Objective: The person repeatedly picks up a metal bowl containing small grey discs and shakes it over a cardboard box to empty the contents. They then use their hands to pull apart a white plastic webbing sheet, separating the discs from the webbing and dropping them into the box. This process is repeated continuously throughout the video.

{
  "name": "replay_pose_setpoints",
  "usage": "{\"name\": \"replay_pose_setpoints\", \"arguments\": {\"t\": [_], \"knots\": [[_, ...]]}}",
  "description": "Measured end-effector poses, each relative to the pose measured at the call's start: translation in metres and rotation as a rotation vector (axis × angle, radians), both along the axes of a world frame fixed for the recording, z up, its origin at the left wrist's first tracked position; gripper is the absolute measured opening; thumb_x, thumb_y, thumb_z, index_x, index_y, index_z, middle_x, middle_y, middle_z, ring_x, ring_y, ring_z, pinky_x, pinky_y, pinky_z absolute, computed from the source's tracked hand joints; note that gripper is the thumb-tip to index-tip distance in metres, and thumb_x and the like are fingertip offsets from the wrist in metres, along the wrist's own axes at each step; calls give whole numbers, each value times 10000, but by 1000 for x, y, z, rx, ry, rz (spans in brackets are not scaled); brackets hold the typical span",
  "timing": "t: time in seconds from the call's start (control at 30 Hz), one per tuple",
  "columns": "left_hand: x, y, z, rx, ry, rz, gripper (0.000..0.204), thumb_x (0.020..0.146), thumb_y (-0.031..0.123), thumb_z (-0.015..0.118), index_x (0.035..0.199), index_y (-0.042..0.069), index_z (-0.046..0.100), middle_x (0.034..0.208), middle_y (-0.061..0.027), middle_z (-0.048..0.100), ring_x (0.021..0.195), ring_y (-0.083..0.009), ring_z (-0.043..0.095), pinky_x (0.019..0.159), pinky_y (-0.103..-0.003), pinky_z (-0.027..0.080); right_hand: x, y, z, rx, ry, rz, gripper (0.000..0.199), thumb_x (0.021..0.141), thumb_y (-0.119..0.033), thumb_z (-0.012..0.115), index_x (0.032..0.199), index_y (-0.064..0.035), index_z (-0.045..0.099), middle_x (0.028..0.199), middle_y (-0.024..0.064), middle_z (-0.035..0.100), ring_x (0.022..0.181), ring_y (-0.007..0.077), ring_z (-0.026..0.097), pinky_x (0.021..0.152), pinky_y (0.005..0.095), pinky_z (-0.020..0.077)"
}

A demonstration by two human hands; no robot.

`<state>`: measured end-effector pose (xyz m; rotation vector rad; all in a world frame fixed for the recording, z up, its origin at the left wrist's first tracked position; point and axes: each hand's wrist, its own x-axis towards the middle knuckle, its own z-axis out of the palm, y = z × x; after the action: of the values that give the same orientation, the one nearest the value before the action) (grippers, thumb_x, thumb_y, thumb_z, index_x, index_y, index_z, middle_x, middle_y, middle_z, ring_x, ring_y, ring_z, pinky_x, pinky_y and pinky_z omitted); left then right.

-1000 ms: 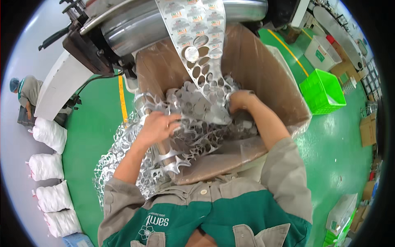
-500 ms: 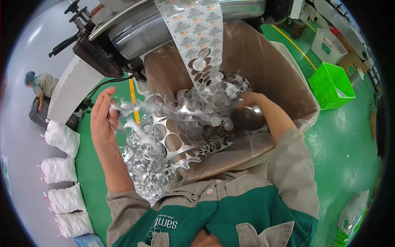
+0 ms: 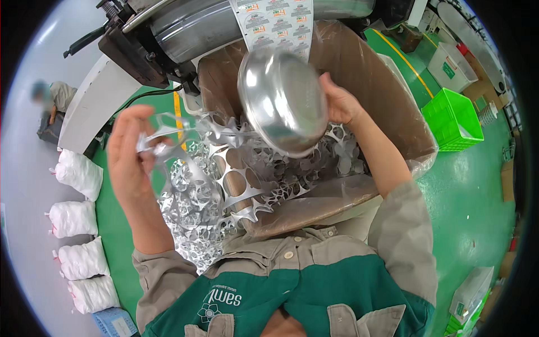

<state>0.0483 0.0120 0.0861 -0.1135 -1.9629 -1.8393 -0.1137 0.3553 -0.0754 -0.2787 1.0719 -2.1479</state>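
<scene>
Here, right hand [image 3: 339, 104]: fingers grip the rim of a shiny steel bowl [image 3: 283, 101], tilted, held above the lined cardboard box [image 3: 387, 101] | left hand [image 3: 132, 151]: fingers pinch silvery foil scrap [image 3: 224, 180] punched with round holes, trailing over the box's near edge.

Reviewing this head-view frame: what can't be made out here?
- Box contents: hidden under the punched foil scrap and the steel bowl.
- Right hand grip: fingers behind the bowl.
- Left hand fingertips: blurred among the foil.
- Machine roller: cut off by the top edge.
</scene>
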Motion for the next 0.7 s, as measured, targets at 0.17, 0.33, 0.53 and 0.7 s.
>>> {"name": "replay_pose_setpoints", "arguments": {"t": [0.17, 0.33, 0.53, 0.7], "knots": [[31, -78, 19, -27, 50, 179, 262, 897, 190, 488, 1109, 40, 527, 716, -15, 550, 540, -24, 524, 398, -120, 339, -11, 13, -80, 1506, 582, 268, 662, 737, -561, 588, 1035, 30, 601, 1082, 196, 573, 1036, 290, 530, 863, 378, 406], [20, -72, -10, -166, -99, 95, 243, 909, 153, 465, 1096, 14, 535, 764, 13, 569, 563, 25, 492, 376, -105, 272, -26, 18, -67, 1433, 831, 84, 676, 707, -510, 628, 1111, 25, 543, 1163, 252, 511, 1099, 342, 485, 899, 382, 396], [5, -77, 9, -74, 32, 18, 323, 911, 185, 464, 1170, -6, 485, 910, -43, 582, 756, -67, 556, 624, -177, 443, 4, 8, 52, 313, 554, -262, 434, 809, -327, 612, 1104, -19, 530, 1007, 82, 598, 940, 189, 568, 819, 328, 450], [16, -72, 48, -122, 220, 206, 389, 912, 240, 450, 1222, 5, 445, 940, -84, 595, 837, -144, 587, 661, -242, 488, -1, 20, -5, -115, 77, 77, 522, 835, -396, 573, 1183, -18, 481, 1136, 109, 556, 1035, 231, 544, 886, 403, 441]]}}
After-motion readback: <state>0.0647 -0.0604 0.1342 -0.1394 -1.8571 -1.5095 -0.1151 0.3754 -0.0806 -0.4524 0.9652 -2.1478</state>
